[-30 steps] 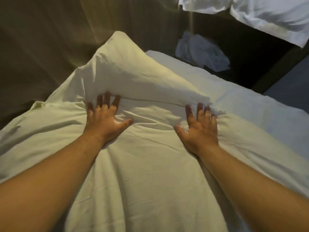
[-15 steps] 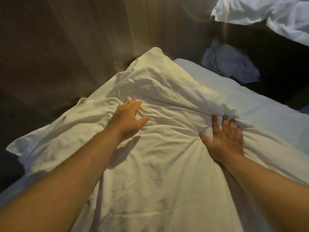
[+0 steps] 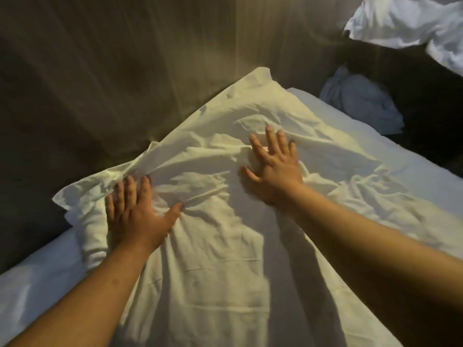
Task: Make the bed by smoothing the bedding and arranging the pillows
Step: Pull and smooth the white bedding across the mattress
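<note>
A large white pillow point(image 3: 225, 259) in a creased case lies flat on the bed, its far corner against the wooden headboard. My left hand point(image 3: 136, 216) presses flat on the pillow near its left edge, fingers straight and thumb spread. Flat on the pillow's upper middle rests my right hand point(image 3: 274, 166), fingers spread. White bedding point(image 3: 390, 146) shows beyond the pillow on the right and a strip of bedding point(image 3: 32, 284) shows at the lower left.
A brown wooden headboard wall point(image 3: 112, 71) rises behind the bed. A crumpled bluish cloth point(image 3: 360, 103) lies in the dark gap at the right. More white bedding point(image 3: 411, 23) sits at the top right corner.
The pillow has dropped from leaning up to lying flat. My left hand slid down and left toward the pillow's edge. My right hand moved up and inward to the pillow's middle.
</note>
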Demonstrator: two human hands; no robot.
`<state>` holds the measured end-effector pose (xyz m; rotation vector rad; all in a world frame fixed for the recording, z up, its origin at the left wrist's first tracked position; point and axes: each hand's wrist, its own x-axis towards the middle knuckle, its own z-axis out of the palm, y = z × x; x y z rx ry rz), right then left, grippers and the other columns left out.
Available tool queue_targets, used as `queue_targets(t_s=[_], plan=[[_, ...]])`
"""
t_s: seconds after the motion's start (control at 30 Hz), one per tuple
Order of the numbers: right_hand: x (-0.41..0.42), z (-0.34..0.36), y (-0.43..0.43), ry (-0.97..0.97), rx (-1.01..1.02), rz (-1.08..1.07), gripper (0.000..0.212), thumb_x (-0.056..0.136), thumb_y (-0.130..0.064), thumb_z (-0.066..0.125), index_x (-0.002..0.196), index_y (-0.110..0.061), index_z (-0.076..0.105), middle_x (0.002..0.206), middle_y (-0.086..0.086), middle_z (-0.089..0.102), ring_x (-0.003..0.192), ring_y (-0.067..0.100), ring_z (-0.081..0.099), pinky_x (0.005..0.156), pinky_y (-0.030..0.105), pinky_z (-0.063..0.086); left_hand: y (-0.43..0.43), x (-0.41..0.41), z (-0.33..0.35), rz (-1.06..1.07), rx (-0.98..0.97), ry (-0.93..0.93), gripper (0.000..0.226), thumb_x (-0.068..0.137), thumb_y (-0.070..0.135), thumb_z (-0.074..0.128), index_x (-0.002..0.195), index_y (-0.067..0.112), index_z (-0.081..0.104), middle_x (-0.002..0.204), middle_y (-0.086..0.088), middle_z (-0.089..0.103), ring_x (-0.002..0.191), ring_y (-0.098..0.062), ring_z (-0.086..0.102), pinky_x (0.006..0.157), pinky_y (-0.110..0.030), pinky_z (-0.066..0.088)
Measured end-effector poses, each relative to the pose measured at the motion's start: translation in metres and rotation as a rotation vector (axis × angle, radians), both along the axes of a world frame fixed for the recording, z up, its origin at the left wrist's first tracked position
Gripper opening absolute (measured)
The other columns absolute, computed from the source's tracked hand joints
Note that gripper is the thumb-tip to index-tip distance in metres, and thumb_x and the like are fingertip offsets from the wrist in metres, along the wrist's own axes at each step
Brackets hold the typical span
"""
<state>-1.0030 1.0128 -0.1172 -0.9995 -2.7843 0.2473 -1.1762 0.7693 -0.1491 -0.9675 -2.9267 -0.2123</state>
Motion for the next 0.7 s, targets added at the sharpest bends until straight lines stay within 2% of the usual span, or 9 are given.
queue_targets(t_s=[0.1, 0.23, 0.37, 0.57, 0.7], plan=[[-0.047, -0.004, 0.029, -0.057, 0.08, -0.029, 0.072, 0.089, -0.071, 0.01, 0.152, -0.037, -0.002, 0.162, 0.004, -0.012, 0.147, 0.029, -0.016, 0.117, 0.055, -0.011, 0.0, -0.005, -0.014, -0.004, 0.119, -0.067, 0.111, 0.064, 0.082, 0.036, 0.15, 0.012, 0.028, 0.156, -0.021, 0.022, 0.145, -0.036, 0.016, 0.118, -0.051, 0.015], [-0.065, -0.033, 0.074, -0.171, 0.001, -0.092, 0.083, 0.08, -0.081, 0.004, 0.151, -0.038, -0.006, 0.162, 0.002, -0.01, 0.149, 0.025, -0.011, 0.117, 0.055, -0.009, 0.001, -0.017, -0.03, 0.007, 0.224, -0.169, 0.113, 0.062, 0.082, 0.037, 0.151, 0.015, 0.025, 0.158, -0.017, 0.019, 0.147, -0.03, 0.013, 0.12, -0.047, 0.011], [-0.075, -0.063, 0.088, -0.16, -0.102, -0.088, 0.084, 0.079, -0.081, 0.004, 0.151, -0.038, -0.003, 0.162, 0.0, -0.009, 0.149, 0.022, -0.011, 0.117, 0.051, -0.009, 0.013, -0.019, -0.039, -0.003, 0.193, -0.122, 0.113, 0.063, 0.085, 0.033, 0.152, 0.015, 0.025, 0.158, -0.018, 0.02, 0.148, -0.032, 0.012, 0.12, -0.045, 0.006], [-0.083, -0.063, 0.1, -0.191, -0.184, -0.069, 0.083, 0.079, -0.08, 0.004, 0.151, -0.039, 0.0, 0.162, -0.003, -0.006, 0.149, 0.02, -0.009, 0.118, 0.048, -0.007, 0.017, -0.022, -0.044, -0.009, 0.176, -0.109, 0.112, 0.064, 0.085, 0.031, 0.152, 0.016, 0.024, 0.157, -0.019, 0.021, 0.148, -0.032, 0.012, 0.121, -0.044, 0.004], [-0.064, -0.051, 0.083, -0.051, -0.167, -0.079, 0.073, 0.089, -0.068, 0.011, 0.152, -0.032, 0.007, 0.163, -0.003, -0.001, 0.149, 0.016, -0.005, 0.12, 0.042, -0.003, 0.017, -0.024, -0.047, -0.009, 0.15, -0.111, 0.11, 0.064, 0.085, 0.03, 0.153, 0.019, 0.019, 0.158, -0.017, 0.019, 0.148, -0.031, 0.011, 0.121, -0.046, 0.003]])
